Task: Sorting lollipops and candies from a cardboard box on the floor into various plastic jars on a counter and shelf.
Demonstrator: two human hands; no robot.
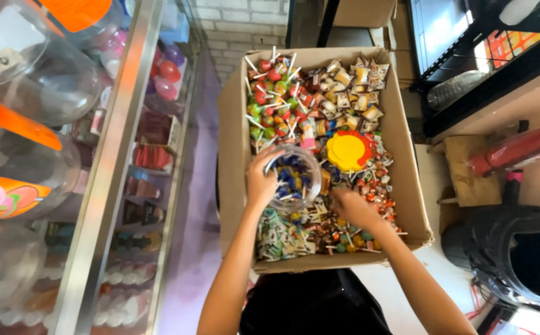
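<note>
The left hand (261, 181) is closed around the rim of a clear plastic jar (294, 177), fingers curled over its near-left edge, holding it upright among the sweets in a cardboard box (234, 155). The jar is open at the top and holds blue-wrapped lollipops (291, 175) with white sticks poking up. The right hand (352, 208) lies just right of the jar, palm down on the pile of sweets with its fingers bent into them; whether it grips any cannot be told. A yellow jar lid (348, 150) rests on the sweets just beyond the jar, up and to the right. Red and green lollipops (273, 99) fill the far-left corner of the box, tan wrapped candies (350, 87) the far-right corner, and green-and-white packets (279, 236) lie at the near edge below the left hand. To the left of the box runs a glass display counter (121, 161) with large clear jars (28, 74) on top; a black bin (518, 254) stands on the floor to the right.
</note>
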